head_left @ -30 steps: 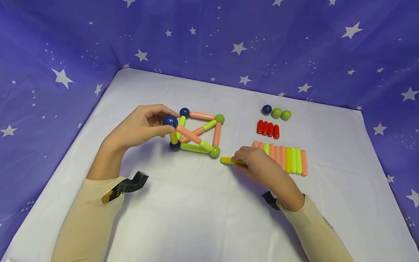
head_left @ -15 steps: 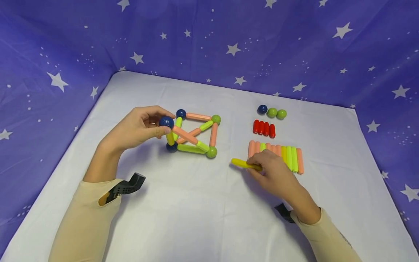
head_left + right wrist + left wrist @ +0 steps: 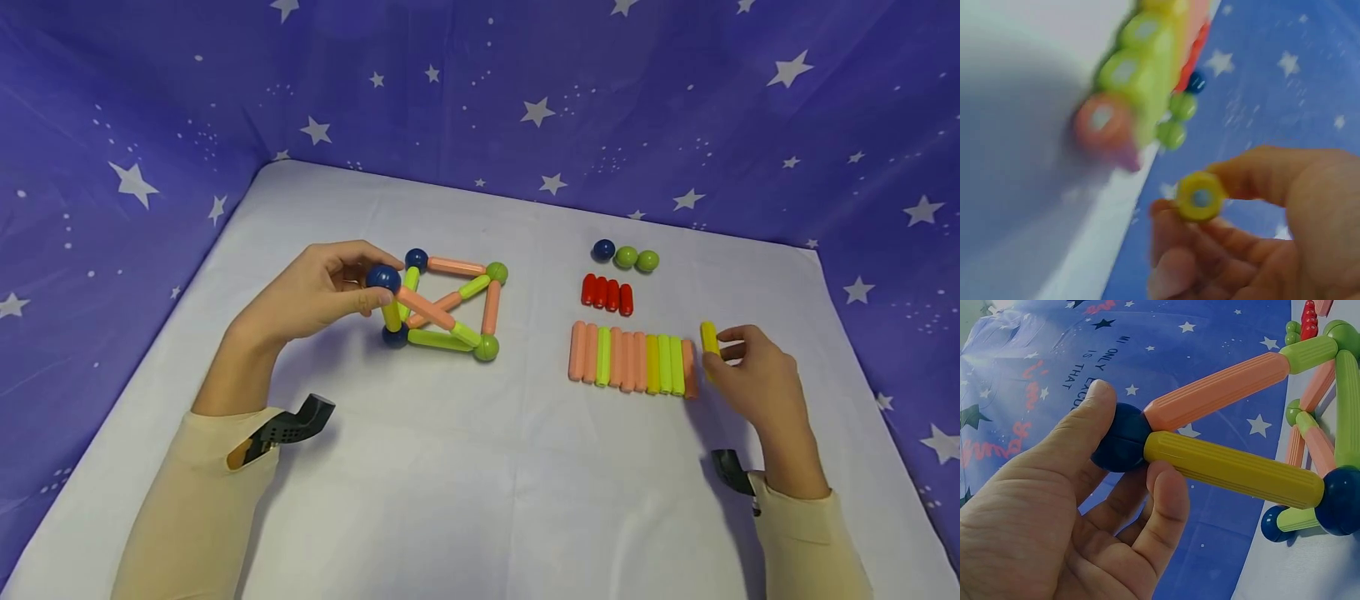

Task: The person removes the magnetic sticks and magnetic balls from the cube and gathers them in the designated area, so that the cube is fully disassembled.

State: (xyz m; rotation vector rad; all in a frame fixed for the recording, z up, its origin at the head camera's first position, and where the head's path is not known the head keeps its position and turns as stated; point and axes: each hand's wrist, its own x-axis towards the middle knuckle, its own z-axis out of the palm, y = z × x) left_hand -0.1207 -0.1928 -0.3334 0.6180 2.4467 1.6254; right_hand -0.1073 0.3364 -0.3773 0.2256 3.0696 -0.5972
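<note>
My left hand pinches a dark blue ball at the raised corner of a frame of magnetic rods and balls. From that ball a yellow rod runs down to another blue ball at the base. A pink rod joined to a short green one slopes from it to a green ball. The frame's square base lies on the table, with a diagonal across it. My right hand pinches a loose yellow rod between thumb and fingers, just right of the row of rods.
A row of pink, green and yellow rods lies side by side right of the frame. Behind it are several short red rods, then one blue ball and two green balls. Starry purple cloth walls the white table.
My right hand has carried the yellow rod away from the frame, rightward past the row's right end, turning it more upright. The left hand keeps its hold on the blue ball.
</note>
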